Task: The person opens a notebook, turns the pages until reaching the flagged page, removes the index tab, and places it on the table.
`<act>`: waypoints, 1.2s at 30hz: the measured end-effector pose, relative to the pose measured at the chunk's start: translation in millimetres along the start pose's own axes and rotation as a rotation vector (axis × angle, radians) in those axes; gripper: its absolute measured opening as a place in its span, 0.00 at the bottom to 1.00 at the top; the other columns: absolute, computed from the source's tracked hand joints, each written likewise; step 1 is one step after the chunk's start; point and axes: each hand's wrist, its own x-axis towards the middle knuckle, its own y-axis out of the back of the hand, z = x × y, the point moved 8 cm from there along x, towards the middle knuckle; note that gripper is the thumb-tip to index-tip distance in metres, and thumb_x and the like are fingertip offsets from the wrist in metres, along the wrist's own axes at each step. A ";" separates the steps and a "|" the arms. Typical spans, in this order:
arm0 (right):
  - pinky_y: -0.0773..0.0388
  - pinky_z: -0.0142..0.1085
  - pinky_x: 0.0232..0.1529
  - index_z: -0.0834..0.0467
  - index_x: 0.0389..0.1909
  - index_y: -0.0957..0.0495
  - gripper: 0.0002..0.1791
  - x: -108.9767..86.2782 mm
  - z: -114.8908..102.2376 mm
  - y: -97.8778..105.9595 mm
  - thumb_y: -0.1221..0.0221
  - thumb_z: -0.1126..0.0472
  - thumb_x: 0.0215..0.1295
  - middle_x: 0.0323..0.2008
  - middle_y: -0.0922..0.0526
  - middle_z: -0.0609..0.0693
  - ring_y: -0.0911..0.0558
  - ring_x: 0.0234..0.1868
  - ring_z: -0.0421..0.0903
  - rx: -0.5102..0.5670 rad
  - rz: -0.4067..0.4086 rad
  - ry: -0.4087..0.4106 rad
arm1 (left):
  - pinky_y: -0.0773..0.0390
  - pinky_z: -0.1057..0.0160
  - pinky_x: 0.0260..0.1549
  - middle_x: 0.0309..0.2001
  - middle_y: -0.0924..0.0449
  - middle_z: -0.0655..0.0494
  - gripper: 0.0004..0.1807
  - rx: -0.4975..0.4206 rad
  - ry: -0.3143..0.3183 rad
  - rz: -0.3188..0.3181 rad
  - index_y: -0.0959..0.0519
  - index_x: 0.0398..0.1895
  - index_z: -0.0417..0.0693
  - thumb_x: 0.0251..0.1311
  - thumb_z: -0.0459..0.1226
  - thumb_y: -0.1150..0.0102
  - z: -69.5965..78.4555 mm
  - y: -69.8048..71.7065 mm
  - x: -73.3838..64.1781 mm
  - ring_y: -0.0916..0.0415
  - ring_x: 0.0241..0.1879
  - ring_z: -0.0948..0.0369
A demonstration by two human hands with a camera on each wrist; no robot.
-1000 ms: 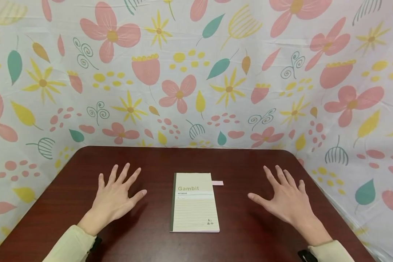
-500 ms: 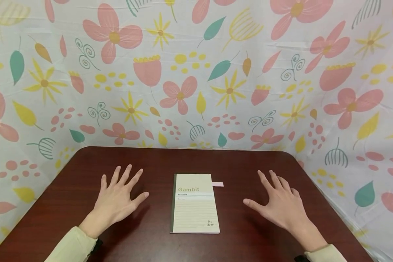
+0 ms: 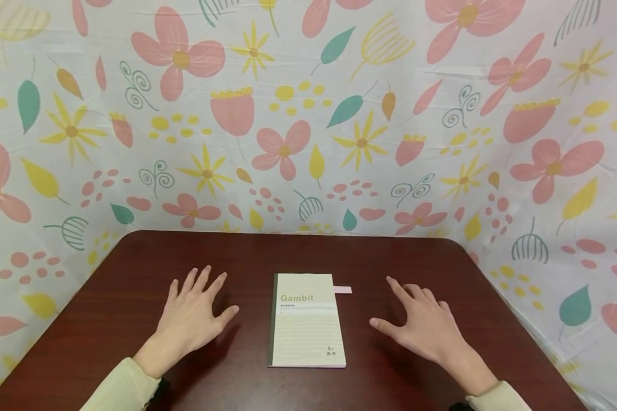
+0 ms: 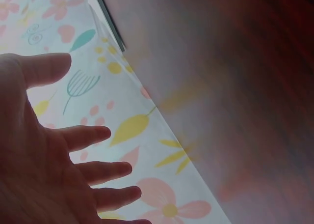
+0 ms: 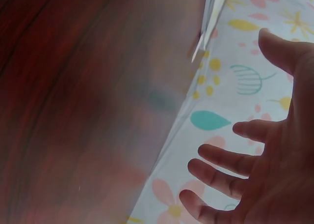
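A cream notebook (image 3: 308, 331) with a dark spine and the word "Gambit" lies flat in the middle of the table. From its right side, near the top, sticks a small pale pink strip (image 3: 343, 290). My left hand (image 3: 185, 322) is to the left of the notebook, fingers spread, holding nothing. To the right, my right hand (image 3: 425, 324) is apart from the notebook and holds nothing, its fingers slightly bent. Each wrist view catches a thin edge of the notebook (image 4: 109, 17) at the top, with the palm and loose fingers in front.
The dark red-brown table (image 3: 308, 251) has a glossy top with rounded far corners. Behind it and along both sides hangs a white cloth (image 3: 308, 114) printed with flowers and leaves.
My right hand has moved left towards the notebook, its fingers bending a little more. The left hand has shifted slightly to the right. The notebook lies where it was.
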 end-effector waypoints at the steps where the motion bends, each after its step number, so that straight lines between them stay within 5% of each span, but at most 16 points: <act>1: 0.31 0.69 0.49 0.51 0.79 0.33 0.56 0.4 -1.6 -1.2 0.39 0.20 0.59 0.63 0.23 0.63 0.26 0.64 0.63 0.010 -0.002 0.004 | 0.50 0.23 0.67 0.75 0.36 0.34 0.41 0.000 -0.002 0.003 0.28 0.77 0.48 0.67 0.59 0.37 1.0 -0.7 0.1 0.44 0.75 0.33; 11: 0.29 0.62 0.46 0.52 0.77 0.30 0.52 3.8 -24.6 -19.2 0.32 0.27 0.59 0.61 0.22 0.55 0.24 0.59 0.55 0.109 -0.071 0.043 | 0.38 0.26 0.63 0.68 0.27 0.35 0.39 -0.001 -0.050 0.035 0.25 0.72 0.44 0.62 0.54 0.31 15.3 -7.0 1.9 0.32 0.68 0.34; 20: 0.32 0.58 0.49 0.53 0.75 0.27 0.50 8.4 -39.9 -36.3 0.29 0.30 0.57 0.57 0.22 0.51 0.25 0.60 0.51 0.172 -0.161 0.048 | 0.33 0.29 0.62 0.67 0.25 0.38 0.39 -0.021 -0.081 0.026 0.24 0.72 0.45 0.61 0.54 0.29 30.5 -9.2 5.8 0.30 0.67 0.37; 25: 0.38 0.50 0.46 0.55 0.73 0.24 0.49 10.4 -47.9 -40.0 0.28 0.31 0.56 0.50 0.23 0.47 0.25 0.54 0.48 0.213 -0.171 0.070 | 0.32 0.30 0.61 0.66 0.25 0.39 0.39 -0.022 -0.093 0.018 0.24 0.72 0.45 0.60 0.54 0.29 35.7 -11.3 7.7 0.29 0.66 0.38; 36: 0.39 0.49 0.47 0.54 0.71 0.22 0.46 14.6 -55.4 -49.8 0.27 0.33 0.55 0.47 0.23 0.45 0.25 0.53 0.46 0.271 -0.192 0.101 | 0.31 0.30 0.60 0.67 0.25 0.39 0.39 -0.044 -0.093 -0.004 0.24 0.72 0.46 0.60 0.54 0.29 40.3 -16.7 11.0 0.28 0.65 0.38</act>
